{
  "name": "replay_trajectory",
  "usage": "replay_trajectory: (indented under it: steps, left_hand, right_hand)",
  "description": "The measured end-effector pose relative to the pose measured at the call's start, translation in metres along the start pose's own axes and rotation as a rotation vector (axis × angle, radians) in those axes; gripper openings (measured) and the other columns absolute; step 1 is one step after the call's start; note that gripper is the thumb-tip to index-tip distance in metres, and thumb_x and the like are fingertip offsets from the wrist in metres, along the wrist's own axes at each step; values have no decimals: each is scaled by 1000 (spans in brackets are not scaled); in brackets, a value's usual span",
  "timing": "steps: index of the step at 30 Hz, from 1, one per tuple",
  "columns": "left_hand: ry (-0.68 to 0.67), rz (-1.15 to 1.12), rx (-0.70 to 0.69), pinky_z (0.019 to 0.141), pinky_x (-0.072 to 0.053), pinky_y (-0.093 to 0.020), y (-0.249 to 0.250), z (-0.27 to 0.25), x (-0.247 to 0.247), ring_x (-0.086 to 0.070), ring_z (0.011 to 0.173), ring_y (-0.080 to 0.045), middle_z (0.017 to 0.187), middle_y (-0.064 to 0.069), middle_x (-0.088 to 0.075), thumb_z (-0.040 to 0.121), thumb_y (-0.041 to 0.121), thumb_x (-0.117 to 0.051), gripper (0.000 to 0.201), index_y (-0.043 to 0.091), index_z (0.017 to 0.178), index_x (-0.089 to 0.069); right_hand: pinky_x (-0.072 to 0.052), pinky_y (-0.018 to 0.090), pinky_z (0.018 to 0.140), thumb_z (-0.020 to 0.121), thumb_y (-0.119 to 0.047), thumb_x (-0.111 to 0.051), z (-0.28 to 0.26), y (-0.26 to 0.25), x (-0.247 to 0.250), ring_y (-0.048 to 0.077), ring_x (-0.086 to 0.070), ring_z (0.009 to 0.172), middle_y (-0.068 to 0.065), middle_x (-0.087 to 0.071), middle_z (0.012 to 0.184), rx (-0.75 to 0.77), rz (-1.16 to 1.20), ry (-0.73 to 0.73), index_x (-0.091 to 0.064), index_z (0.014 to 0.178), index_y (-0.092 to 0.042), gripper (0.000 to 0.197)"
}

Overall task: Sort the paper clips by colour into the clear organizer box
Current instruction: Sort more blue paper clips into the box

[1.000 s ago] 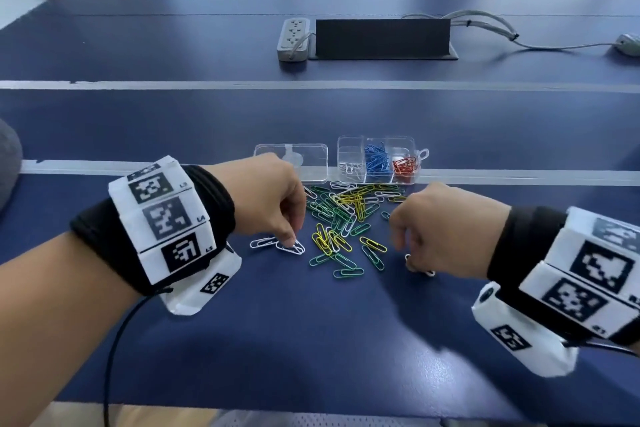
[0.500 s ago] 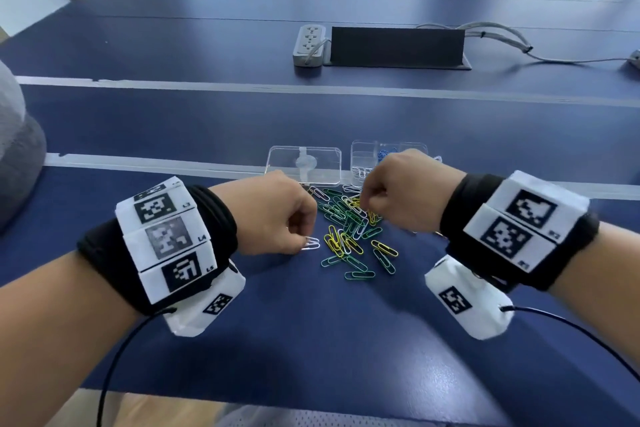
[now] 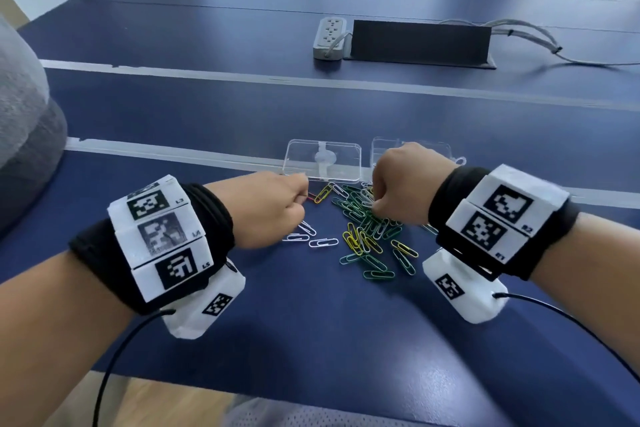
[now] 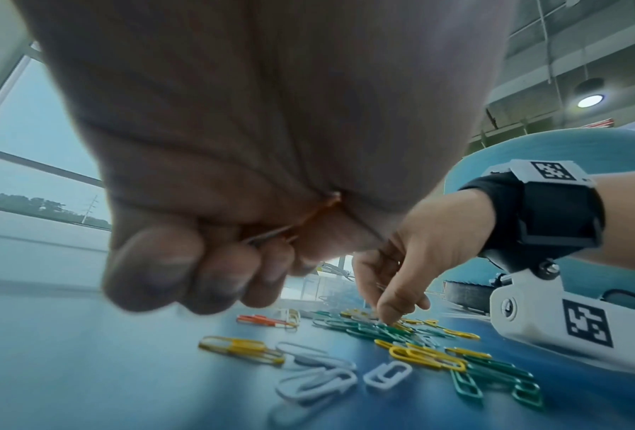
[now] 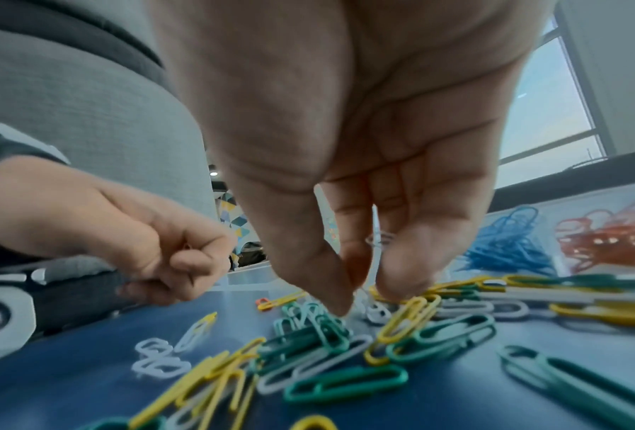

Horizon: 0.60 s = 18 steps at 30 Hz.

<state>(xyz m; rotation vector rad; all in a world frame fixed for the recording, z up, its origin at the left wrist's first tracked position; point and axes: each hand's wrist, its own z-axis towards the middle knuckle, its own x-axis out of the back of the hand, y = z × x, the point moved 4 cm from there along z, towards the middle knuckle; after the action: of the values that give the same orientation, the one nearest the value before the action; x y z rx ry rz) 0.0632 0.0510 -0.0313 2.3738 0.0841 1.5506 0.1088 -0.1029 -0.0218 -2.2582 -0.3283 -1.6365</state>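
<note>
Two hands are working the pile at once. My left hand [image 3: 273, 208] is curling into a loose fist at about nine o'clock of the heap, and in the wrist view I'm pinching what looks like a red clip [image 4: 301, 224] inside the fingers, though most of it is hidden. My right hand [image 3: 401, 184] is reaching down at twelve o'clock of the pile, thumb and forefinger closing on a white clip [image 5: 376, 312], and a pale clip also seems tucked up between the fingers.

The paper clips [image 3: 367, 232] are lying loose on the blue desk [image 3: 311, 322], green, yellow and white tangled together, with three white ones [image 3: 311, 236] apart at nine o'clock. The clear organizer box [image 3: 446, 149] is sitting just beyond my right hand at one o'clock, blue and red already in their compartments, its lid [image 3: 322, 159] flat at eleven o'clock.

I'm judging these as light, springy wire with a slick coating. They're likely hooking into each other, so I'm taking each one by its rounded end, fingertips only, lifting slowly to shake off passengers.
</note>
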Motion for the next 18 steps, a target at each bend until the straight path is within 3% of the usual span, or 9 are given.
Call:
replay_trajectory:
  steps: [3,5,7,9,12,14,16,18]
  left_hand:
    - [-12,72,-35,64,-37,-29,0,-2,-4,-46,71,-16,72,9,-49,85,32,-52,13,23,79,-45]
    - [-17,147,-70,77,-45,-29,-1,-1,-6,-51,86,-13,88,10,-57,80,40,-62,19,26,90,-55]
    - [-14,159,-71,84,-48,-30,-1,1,-7,-54,94,-13,93,9,-57,78,41,-68,19,27,90,-63]
    - [-4,157,-86,82,-48,-29,1,2,-6,-56,93,-14,87,9,-55,77,38,-69,13,27,83,-67]
    - [-4,166,-118,75,-46,-26,5,1,-5,-55,83,-14,77,10,-53,80,35,-66,10,26,81,-69]
    - [16,191,-133,69,-41,-22,5,-1,-4,-50,74,-13,69,11,-49,81,31,-61,10,24,79,-67]
    - [32,201,-148,63,-38,-21,5,-2,-4,-48,67,-14,66,9,-48,80,27,-57,17,24,63,-56]
    - [42,216,-165,58,-36,-20,5,-2,-6,-46,62,-12,64,8,-47,81,27,-56,31,25,55,-40]
  right_hand:
    - [-57,32,77,74,-22,-63,-4,-6,3,26,-64,82,7,-71,82,81,44,24,-70,75,-10,14]
    - [-54,28,77,73,-21,-63,-9,-16,5,20,-59,77,-1,-67,76,155,67,34,-68,74,-20,5]
    - [-47,21,75,75,-18,-61,-14,-29,5,15,-51,74,-8,-57,71,239,82,26,-72,89,-24,18]
    - [-47,21,76,78,-16,-58,-16,-42,2,14,-48,73,-6,-57,71,301,76,4,-73,99,-27,28]
    - [-49,25,73,81,-14,-54,-13,-56,-9,23,-53,76,3,-67,82,344,6,-42,-74,100,-23,29]
    - [-42,24,61,82,-14,-55,-11,-62,-16,28,-53,75,2,-55,66,354,-54,-49,-71,93,-15,20]
    - [-29,21,48,83,-16,-58,-14,-67,-16,27,-47,71,-2,-36,58,368,-94,-30,-65,85,-14,8]
    - [-21,19,44,86,-16,-57,-18,-70,-17,24,-41,67,-4,-29,59,396,-111,-32,-66,94,-13,12]
